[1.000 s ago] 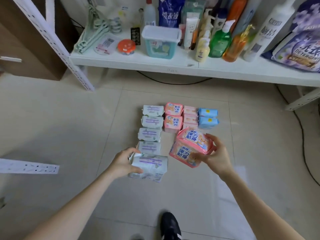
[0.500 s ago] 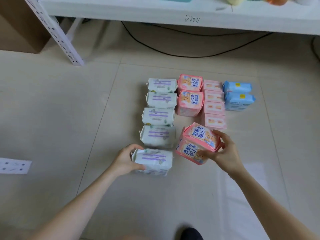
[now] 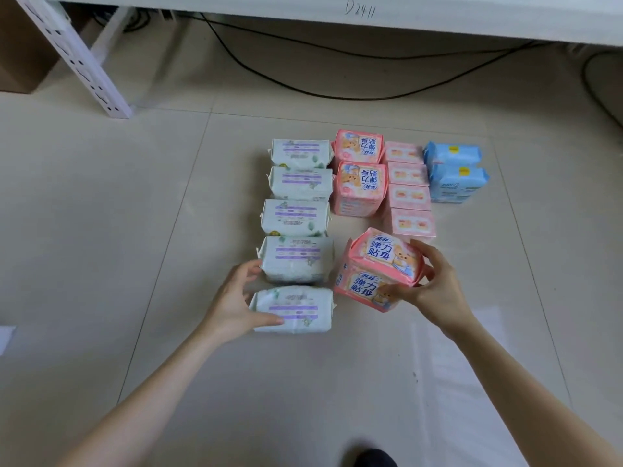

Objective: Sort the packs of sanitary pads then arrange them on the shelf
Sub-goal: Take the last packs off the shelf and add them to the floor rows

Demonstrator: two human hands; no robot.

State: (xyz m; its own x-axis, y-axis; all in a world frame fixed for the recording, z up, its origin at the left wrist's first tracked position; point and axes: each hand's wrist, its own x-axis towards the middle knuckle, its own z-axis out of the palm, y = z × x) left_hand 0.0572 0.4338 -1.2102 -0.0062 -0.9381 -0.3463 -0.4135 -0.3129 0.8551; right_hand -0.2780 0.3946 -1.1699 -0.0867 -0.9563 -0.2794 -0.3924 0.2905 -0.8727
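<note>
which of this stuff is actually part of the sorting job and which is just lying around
Job:
- column of white-and-purple soft packs, the nearest white pack gripped by the left hand
- pink bear-print packs on the floor
- more pink bear-print packs held by the right hand
- pale pink small packs
- blue packs
- white shelf board

Lying about:
- black cable
- brown cardboard box
- black shoe

Bright and even, soft, with no hard shadows. Pale sheen on glossy floor [image 3: 448, 365] at lower right; dimmer band beneath shelf [image 3: 438, 15] along top of frame. Faint soft shadows beside packs [image 3: 296, 183]. Fairly sharp at centre, small print on wrappers smeared. Wide-angle bending toward edges: shelf lip bowed, upright [image 3: 77, 59] at upper left leaning, arms [image 3: 151, 399] stretched at lower corners.
</note>
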